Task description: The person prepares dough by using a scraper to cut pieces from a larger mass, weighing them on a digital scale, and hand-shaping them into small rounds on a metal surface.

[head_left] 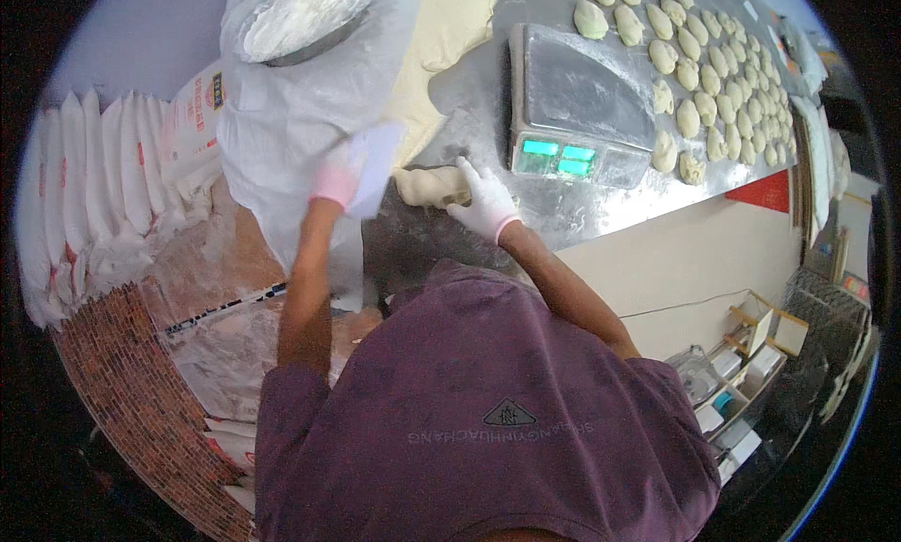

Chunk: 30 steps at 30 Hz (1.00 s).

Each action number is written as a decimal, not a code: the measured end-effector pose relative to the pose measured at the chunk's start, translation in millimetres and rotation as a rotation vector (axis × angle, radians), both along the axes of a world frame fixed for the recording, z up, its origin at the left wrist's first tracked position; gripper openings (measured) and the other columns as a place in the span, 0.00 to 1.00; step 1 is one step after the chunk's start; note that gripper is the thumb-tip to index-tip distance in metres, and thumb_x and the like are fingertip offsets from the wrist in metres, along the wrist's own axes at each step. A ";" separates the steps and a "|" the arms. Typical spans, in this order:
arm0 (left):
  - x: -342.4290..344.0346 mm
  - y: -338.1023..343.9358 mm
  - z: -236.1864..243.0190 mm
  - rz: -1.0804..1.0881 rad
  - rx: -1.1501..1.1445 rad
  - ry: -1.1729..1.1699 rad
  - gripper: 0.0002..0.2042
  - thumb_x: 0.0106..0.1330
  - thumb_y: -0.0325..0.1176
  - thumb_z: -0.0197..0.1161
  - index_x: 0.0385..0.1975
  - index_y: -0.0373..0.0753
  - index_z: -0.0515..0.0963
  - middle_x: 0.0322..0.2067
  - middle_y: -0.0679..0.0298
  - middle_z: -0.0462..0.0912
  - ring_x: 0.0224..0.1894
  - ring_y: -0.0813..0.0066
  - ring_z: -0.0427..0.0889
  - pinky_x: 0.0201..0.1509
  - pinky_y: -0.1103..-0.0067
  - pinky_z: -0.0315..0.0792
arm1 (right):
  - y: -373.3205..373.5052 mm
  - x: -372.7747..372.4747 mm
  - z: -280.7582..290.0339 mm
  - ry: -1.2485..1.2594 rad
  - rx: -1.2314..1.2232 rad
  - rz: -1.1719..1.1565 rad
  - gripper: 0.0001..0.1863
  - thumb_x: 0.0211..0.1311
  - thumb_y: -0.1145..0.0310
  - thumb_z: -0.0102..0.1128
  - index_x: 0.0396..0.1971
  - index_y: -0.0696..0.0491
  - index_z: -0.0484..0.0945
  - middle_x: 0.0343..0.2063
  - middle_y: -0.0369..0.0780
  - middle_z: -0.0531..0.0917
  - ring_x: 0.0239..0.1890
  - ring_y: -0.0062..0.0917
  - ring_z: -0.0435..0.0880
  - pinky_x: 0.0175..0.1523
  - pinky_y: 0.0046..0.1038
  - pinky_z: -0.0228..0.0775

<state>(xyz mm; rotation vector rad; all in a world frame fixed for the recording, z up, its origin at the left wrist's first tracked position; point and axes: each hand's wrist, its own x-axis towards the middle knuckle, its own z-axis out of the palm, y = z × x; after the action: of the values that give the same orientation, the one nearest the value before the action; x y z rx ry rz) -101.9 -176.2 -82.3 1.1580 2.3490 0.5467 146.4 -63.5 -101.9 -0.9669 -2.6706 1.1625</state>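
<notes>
From my remote view, the left hand [335, 174] is blurred but appears clasped on a pale scraper [379, 167]. The right hand [486, 204] spreads its thumb and fingers around the right end of the dough roll [424, 187], at frame centre; whether they squeeze, I cannot tell. I'd steady soft dough lightly, keep fingertips off the blade's line and cut straight down. The floury metal table [563, 215] carries a scale [589, 87] right of centre, rows of dough pieces [710, 82] upper right, and a dough sheet [441, 30] at top. White sacks [105, 157] line the left; brick-patterned flooring [122, 382] shows lower left.
</notes>
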 end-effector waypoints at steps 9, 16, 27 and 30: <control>100.7 20.6 -45.3 0.325 0.380 -0.384 0.13 0.63 0.36 0.53 0.39 0.33 0.76 0.32 0.48 0.79 0.37 0.56 0.78 0.42 0.70 0.69 | 33.2 6.9 -27.9 0.459 -0.157 -0.166 0.27 0.46 0.73 0.58 0.51 0.56 0.68 0.45 0.45 0.75 0.47 0.34 0.74 0.53 0.30 0.67; 55.8 17.0 -3.5 0.753 0.870 -0.735 0.17 0.64 0.35 0.54 0.45 0.26 0.71 0.39 0.55 0.77 0.40 0.71 0.75 0.45 0.77 0.68 | 124.9 55.0 55.8 0.934 -0.471 -0.424 0.24 0.47 0.76 0.47 0.49 0.61 0.68 0.44 0.44 0.76 0.46 0.29 0.75 0.52 0.26 0.67; 127.8 9.7 32.5 0.695 0.651 -0.616 0.18 0.62 0.37 0.54 0.43 0.25 0.72 0.38 0.60 0.78 0.38 0.73 0.75 0.44 0.79 0.67 | 173.2 66.8 37.1 0.380 0.548 -0.372 0.28 0.43 0.69 0.58 0.50 0.55 0.69 0.50 0.52 0.70 0.54 0.43 0.68 0.60 0.35 0.59; 126.0 -1.8 19.3 0.734 0.637 -0.687 0.18 0.62 0.37 0.55 0.43 0.25 0.73 0.38 0.61 0.78 0.38 0.73 0.75 0.45 0.79 0.67 | 162.9 104.8 13.5 0.606 0.361 -0.576 0.25 0.48 0.73 0.55 0.50 0.58 0.70 0.49 0.51 0.71 0.54 0.39 0.69 0.60 0.32 0.59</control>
<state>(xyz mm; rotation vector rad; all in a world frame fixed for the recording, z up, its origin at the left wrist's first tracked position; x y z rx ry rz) 24.1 -177.9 -63.0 0.1569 1.9342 1.7142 251.2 99.4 -88.4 -1.0089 -1.8544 0.6690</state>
